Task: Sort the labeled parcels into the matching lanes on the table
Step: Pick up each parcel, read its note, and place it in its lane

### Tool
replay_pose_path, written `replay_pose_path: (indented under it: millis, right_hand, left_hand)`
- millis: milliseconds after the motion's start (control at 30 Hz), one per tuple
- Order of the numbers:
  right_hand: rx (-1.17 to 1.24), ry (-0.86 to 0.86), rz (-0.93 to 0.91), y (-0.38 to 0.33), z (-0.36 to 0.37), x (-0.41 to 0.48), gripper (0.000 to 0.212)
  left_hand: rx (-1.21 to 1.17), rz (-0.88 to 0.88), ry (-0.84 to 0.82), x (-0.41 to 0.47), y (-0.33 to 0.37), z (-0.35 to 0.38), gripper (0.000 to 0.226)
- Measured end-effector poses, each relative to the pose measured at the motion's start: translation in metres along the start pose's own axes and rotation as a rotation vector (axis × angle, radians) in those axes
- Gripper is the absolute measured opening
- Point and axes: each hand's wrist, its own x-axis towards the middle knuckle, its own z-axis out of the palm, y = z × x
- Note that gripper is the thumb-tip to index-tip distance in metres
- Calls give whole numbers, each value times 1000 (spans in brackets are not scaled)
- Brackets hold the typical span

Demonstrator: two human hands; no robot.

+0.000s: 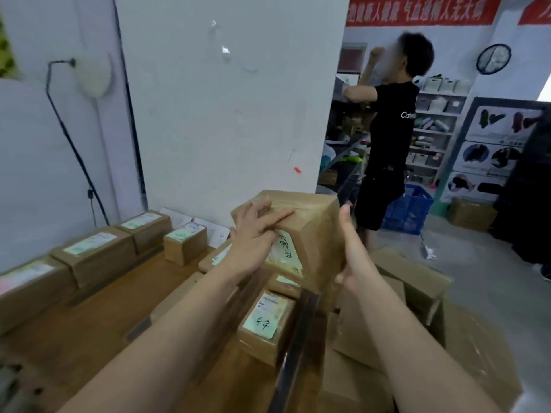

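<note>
I hold a brown cardboard parcel (310,234) tilted in the air above the right end of the wooden table (119,296); its label with handwriting faces me. My left hand (253,234) lies over its top left edge, fingers spread on the taped top. My right hand (351,251) supports its right side and underside, thumb up along the box. Below it a smaller labelled parcel (265,323) lies on the table. Several labelled parcels (95,254) stand in a row along the table's left side, and one stands alone (185,242) near the wall.
A white pillar (226,99) rises behind the table. Brown cartons (417,281) are stacked to the right of the table. A person in black (387,138) stands at shelves at the back right, beside a blue crate (408,210). A lamp stand (74,138) leans at left.
</note>
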Motion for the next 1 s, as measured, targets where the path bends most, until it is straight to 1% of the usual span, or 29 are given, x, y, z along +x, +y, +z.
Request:
replay_pose_path:
  millis: [67,133,200,233,300,400,433,467,500,533,600,633,667,700,733,767,833,900,933,1000]
  right_hand:
    - [34,-43,37,5,22,-1,146]
    - [5,-61,59,8,48,-9,125]
    - [-34,-94,84,14,69,-20,102]
    - [-26,-116,95,17,79,-23,95]
    - [-4,-140,143,25,98,-26,94]
    - [50,-196,184,34,130,-43,62]
    - [85,-203,213,37,141,-48,61]
    - [114,-205,245,43,150,-50,64]
    - [156,-223,269,48,161,-53,68]
    - [190,-244,284,54,170,-55,71]
    - [246,-264,299,69,190,-51,78]
    - [263,-276,290,76,201,-51,79]
    - [248,-269,268,82,211,-52,79]
    - [235,-258,238,88,221,-52,75]
    - [224,-247,188,94,231,-51,68]
    - [233,-254,140,98,242,-52,57]
    - [229,-260,20,105,262,-58,33]
    - [132,-228,-127,110,280,-59,21]
    - [40,-213,-185,112,288,-63,23]
    - [-136,-191,-275,115,305,-69,41]
  left_hand:
    - [-86,-38,-53,-9,-10,-20,57]
    - [-142,-41,-66,-19,-20,-40,57]
    - [-123,-30,-45,-27,-30,-60,57]
    - [-103,-29,-39,-30,-36,-70,58]
    - [-53,-35,-36,-38,-47,-92,60]
    - [-90,-69,-16,-53,-61,-124,51]
    - [-117,-78,18,-58,-65,-132,47]
    - [-125,-91,65,-62,-68,-140,50]
    - [-108,-121,130,-65,-72,-147,60]
    - [-95,-175,208,-67,-76,-154,77]
    - [-139,-382,330,-71,-87,-168,112]
    - [-233,-496,347,-73,-93,-176,124]
    - [-380,-579,347,-74,-101,-184,133]
    - [-557,-620,346,-77,-109,-191,138]
    - [-710,-628,349,-80,-120,-199,140]
    - [-805,-609,352,-85,-127,-208,138]
    - [-831,-569,367,-94,-141,-228,133]
    - [-797,-583,391,-102,-156,-248,139]
    - [-766,-591,397,-105,-163,-258,148]
    - [-679,-599,409,-111,-175,-275,159]
